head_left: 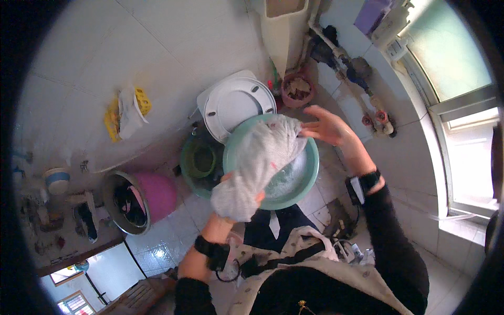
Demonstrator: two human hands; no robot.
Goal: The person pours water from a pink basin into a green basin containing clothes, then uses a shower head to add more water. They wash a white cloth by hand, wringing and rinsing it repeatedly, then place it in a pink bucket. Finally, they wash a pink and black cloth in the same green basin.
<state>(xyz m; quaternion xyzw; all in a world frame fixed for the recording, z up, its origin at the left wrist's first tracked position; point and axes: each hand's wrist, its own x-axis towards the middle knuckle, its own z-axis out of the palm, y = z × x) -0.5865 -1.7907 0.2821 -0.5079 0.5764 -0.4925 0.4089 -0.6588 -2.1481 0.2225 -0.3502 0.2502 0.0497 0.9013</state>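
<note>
Left hand: the left hand (226, 219) is grasping the near end of the cloth, fingers and thumb showing at its two sides; the palm is hiding under the fabric.
Right hand: the right hand (326, 127) is opening out, thumb standing away from the fingers, the fingertips meeting the cloth's far right end; no firm grip is showing.
Wrists: both are wearing black straps (212, 253).
Cloth: the grey cloth (261, 157), bearing small red marks, is stretching over the basin, from its near left rim toward its far right rim.
Basin: the green basin (313, 176) is holding sudsy water (291, 181), mostly in view toward its right rim.
Left of basin: a darker green tub (185, 167) is sitting just beside the left rim, with a small green bowl (214, 160) resting inside.
Beyond basin: a white toilet (236, 102) is standing near the far rim; right of it, a pink bin (312, 98) is holding litter.
Floor, far left: a pink bucket (164, 195) is standing near dark clothes (131, 205) in a grey-rimmed opening.
Left wall: a yellow basket (143, 102) is hanging there, carrying a white bag (130, 113).
Right wall: pipes with red valves (382, 116) are running below the window (451, 58).
</note>
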